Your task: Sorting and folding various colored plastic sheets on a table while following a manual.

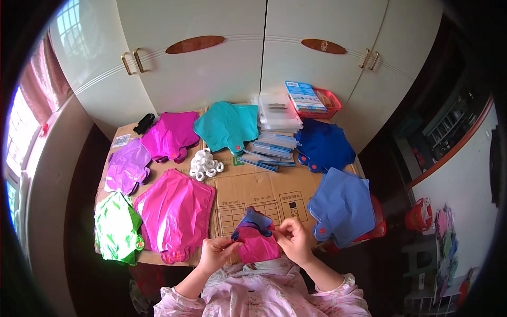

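Observation:
Close to my body, I hold a folded bundle of flat foil balloons [257,248], pink below with a blue part on top. My left hand [216,251] pinches its left edge, and my right hand [296,240] pinches its right edge. Piles of flat foil balloons lie around: a large pink one [177,214] beside my left hand, a shiny green one [116,227], a lilac one [127,165], a magenta one [171,134], a teal one [226,126], a dark blue one [326,145] and a lighter blue one [343,206] beyond my right hand.
Cardboard [248,185] covers the table. White ring-shaped rolls [205,165] are heaped in the middle, near stacked clear packets [272,148]. Behind stand a clear plastic stack [277,112] and a red basket [330,103] with a blue pack. A red stool [377,222] sits at the right.

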{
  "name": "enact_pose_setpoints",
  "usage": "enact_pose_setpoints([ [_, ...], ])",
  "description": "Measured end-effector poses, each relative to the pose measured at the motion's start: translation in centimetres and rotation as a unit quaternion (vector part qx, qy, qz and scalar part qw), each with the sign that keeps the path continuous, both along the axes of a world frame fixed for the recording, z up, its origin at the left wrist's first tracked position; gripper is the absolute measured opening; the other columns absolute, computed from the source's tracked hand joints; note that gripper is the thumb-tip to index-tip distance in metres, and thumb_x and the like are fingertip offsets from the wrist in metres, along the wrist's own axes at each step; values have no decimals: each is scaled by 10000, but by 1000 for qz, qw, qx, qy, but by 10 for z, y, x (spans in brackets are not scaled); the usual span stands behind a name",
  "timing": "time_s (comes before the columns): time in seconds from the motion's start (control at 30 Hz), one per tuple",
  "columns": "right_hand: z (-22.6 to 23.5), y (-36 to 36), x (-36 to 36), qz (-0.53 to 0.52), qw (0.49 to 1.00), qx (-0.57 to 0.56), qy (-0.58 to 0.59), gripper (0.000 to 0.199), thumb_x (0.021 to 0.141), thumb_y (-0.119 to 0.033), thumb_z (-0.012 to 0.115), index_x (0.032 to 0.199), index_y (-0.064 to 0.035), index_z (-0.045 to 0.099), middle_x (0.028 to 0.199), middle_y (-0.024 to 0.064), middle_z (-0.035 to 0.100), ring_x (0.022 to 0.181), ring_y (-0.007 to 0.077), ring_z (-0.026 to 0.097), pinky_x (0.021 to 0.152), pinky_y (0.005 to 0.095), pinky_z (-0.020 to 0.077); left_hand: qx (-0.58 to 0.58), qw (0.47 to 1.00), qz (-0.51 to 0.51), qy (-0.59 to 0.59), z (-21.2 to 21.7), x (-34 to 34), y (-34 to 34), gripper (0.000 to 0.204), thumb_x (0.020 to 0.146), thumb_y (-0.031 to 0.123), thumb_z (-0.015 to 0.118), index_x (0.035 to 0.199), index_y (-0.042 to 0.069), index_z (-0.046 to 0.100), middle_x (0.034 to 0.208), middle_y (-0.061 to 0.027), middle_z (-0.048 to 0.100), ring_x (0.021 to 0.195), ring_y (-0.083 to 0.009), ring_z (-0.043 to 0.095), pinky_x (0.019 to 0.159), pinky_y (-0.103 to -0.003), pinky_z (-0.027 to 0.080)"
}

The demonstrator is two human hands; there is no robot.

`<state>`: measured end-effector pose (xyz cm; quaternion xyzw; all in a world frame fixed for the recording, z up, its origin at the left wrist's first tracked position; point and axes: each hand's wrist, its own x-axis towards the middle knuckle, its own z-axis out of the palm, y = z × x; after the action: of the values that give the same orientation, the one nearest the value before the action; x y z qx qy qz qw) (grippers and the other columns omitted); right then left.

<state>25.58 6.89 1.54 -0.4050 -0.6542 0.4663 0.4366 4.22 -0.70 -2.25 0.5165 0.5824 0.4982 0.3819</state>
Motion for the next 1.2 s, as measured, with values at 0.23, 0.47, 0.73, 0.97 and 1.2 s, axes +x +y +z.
enact_pose_setpoints([
  [0.23, 10, -2, 2, 55, 992, 116, 2, 153, 764, -73, 712, 888, -8, 651, 787, 78, 651, 626, 124, 598, 532, 233, 449, -13, 1000, 15, -4, 7, 2, 0, 109, 776, 73, 714, 731, -14, 667, 504, -34, 520, 475, -13, 395, 411, -221, 337],
  [0.47, -5, -7, 2, 41, 994, -59, 81, 226, 794, -78, 700, 984, 6, 611, 814, 51, 651, 661, 75, 574, 599, 211, 458, -30, 995, -9, -91, 7, 3, 3, 117, 806, 89, 701, 757, -14, 674, 551, 46, 542, 502, 2, 409, 413, -197, 328],
  [0.73, 0, 38, 11, 209, 947, -243, 11, 172, 862, -95, 610, 995, 14, 621, 887, 29, 645, 805, 63, 565, 744, 231, 463, -134, 981, -75, -118, 7, -5, 19, 139, 833, 128, 681, 827, -11, 672, 663, 44, 589, 589, -7, 491, 518, -169, 424],
  [0.97, -10, 69, 4, 254, 940, -206, -92, 116, 852, -114, 612, 791, -16, 616, 666, -22, 581, 582, 44, 496, 533, 219, 408, -196, 965, -72, -161, 16, -17, 57, 134, 834, 109, 664, 906, -4, 665, 786, 1, 628, 647, -47, 562, 586, -197, 497],
  [1.2, -10, 85, -4, 246, 938, -209, -127, 164, 845, -165, 638, 778, -16, 633, 638, -15, 572, 575, 47, 517, 511, 226, 418, -190, 978, -86, -6, 20, -23, 69, 156, 795, 94, 673, 922, 6, 694, 723, -30, 662, 630, -53, 581, 577, -222, 493],
])
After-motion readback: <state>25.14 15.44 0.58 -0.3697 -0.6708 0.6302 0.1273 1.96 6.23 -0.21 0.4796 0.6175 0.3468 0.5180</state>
